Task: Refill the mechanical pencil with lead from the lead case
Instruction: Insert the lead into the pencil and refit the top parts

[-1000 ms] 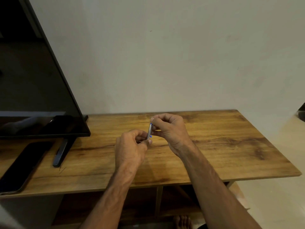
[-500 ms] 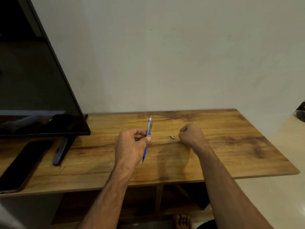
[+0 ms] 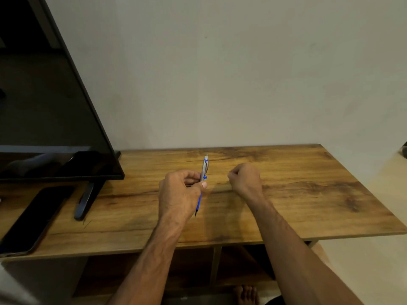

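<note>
Head view: pencil in your left hand, top end away from you, right hand close on its right.

Your left hand pinches the mechanical pencil at mid-barrel between thumb and curled fingers. It is held above the table, and its long axis runs nearly straight away from you. The pale top end points toward the wall and the dark tip points back at your wrist. Your right hand sits just to the right of the barrel and apart from it. Its fingers are curled into a loose fist with nothing showing in them. The lead case is not in view, so I cannot tell you which way it lies. Your right hand is the free one, so it is likely the one to fetch the lead. The lead must go in at the far end, from above the left thumb.
</note>
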